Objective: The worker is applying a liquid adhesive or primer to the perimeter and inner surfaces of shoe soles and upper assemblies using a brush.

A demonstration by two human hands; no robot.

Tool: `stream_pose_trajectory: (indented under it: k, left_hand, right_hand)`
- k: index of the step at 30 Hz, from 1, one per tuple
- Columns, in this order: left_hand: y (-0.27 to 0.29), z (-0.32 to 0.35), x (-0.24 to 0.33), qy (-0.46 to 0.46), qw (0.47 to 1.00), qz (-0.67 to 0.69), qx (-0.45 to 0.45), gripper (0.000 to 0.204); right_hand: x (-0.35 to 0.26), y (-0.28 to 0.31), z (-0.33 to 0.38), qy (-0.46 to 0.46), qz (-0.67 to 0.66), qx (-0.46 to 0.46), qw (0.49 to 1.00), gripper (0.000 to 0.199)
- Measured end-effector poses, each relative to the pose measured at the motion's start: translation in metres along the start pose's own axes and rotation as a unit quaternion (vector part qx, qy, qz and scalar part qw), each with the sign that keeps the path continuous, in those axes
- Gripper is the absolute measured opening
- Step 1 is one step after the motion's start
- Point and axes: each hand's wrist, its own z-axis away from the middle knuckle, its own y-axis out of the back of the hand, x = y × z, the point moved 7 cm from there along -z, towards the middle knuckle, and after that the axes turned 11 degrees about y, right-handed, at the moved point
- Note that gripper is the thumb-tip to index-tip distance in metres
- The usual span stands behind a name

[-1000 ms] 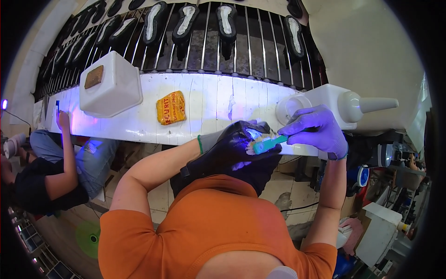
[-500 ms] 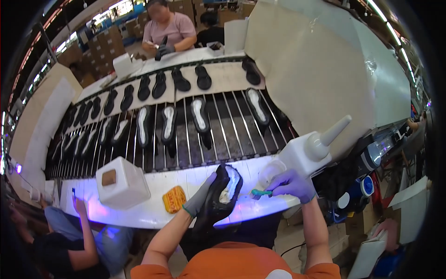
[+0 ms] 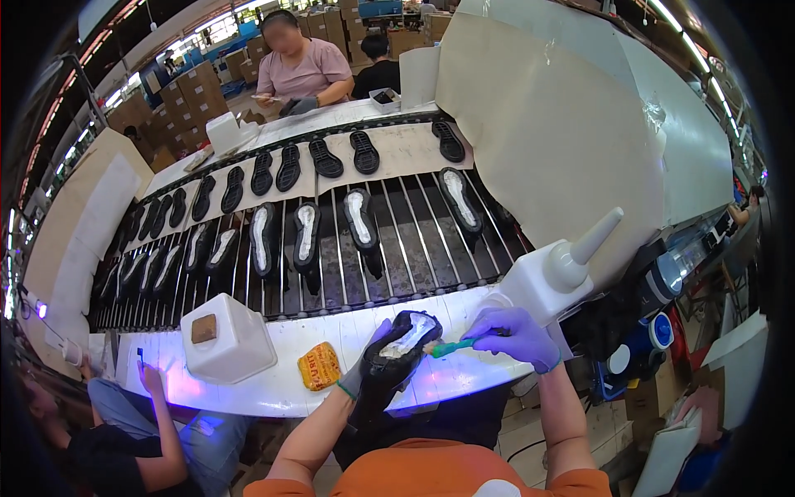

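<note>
My left hand (image 3: 364, 364), in a grey glove, grips a black shoe upper (image 3: 421, 349) above the near edge of the white worktop. Its underside faces up, with a whitish inner area showing. In my right hand (image 3: 520, 338), gloved in pale purple, is a small brush (image 3: 453, 348) with a green handle. The bristles meet the near-right rim of the upper, or lie very close to it. Beyond my right hand stands a large white bottle (image 3: 542, 282) with a long pointed nozzle.
A white box-shaped container (image 3: 240, 352) and a yellow-orange packet (image 3: 320, 367) are left of my hands. Ahead, a rod conveyor (image 3: 335, 265) bears several white-bottomed shoe uppers; black soles (image 3: 364, 152) lie on its far strip. Other people sit across and at the left.
My left hand has tilted and turned the upper, its far end swinging right. The brush has come left from beside the bottle to the upper's rim. The whole view has shifted slightly.
</note>
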Motion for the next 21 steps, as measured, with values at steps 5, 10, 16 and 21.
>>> stream_pose_trajectory:
  k: [5,10,16,21]
  left_hand:
    - [0.016,0.003,-0.002,-0.151,0.967,-0.204,0.038,0.051]
    - [-0.014,0.023,0.002,-0.127,0.978,-0.065,0.154,0.034]
    - [-0.024,0.023,0.028,-0.303,0.889,-0.308,0.152,0.031]
    - [-0.012,0.022,0.043,-0.376,0.767,-0.472,0.218,0.021]
  right_hand:
    - [-0.013,-0.012,-0.009,0.122,0.071,-0.011,0.99,0.018]
    - [-0.013,-0.018,-0.012,0.13,0.054,-0.017,0.99,0.019]
    - [-0.03,-0.013,-0.018,0.119,0.078,-0.033,0.989,0.021]
    - [-0.041,-0.008,-0.023,0.128,0.126,-0.063,0.982,0.024]
